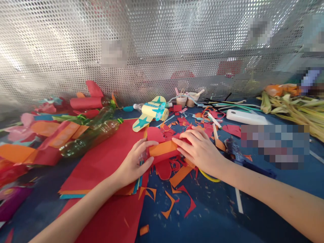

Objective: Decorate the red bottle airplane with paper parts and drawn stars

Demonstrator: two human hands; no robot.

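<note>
Between my two hands lies a red paper roll with an orange strip along its front. My left hand grips its left end, the thumb below and the fingers above. At the other end my right hand has its fingers bent over the roll, pressing on the strip. Clear plastic seems to show by my left fingers, but most of it is hidden. A rounded red paper piece stands up behind the roll. Red and orange paper scraps lie under and in front of it.
Stacked red sheets lie left on the blue table. Behind stands a yellow paper plane with blue stars. Green plastic bottles and paper-covered models are farther left. A glue gun, white device and dried husks are right.
</note>
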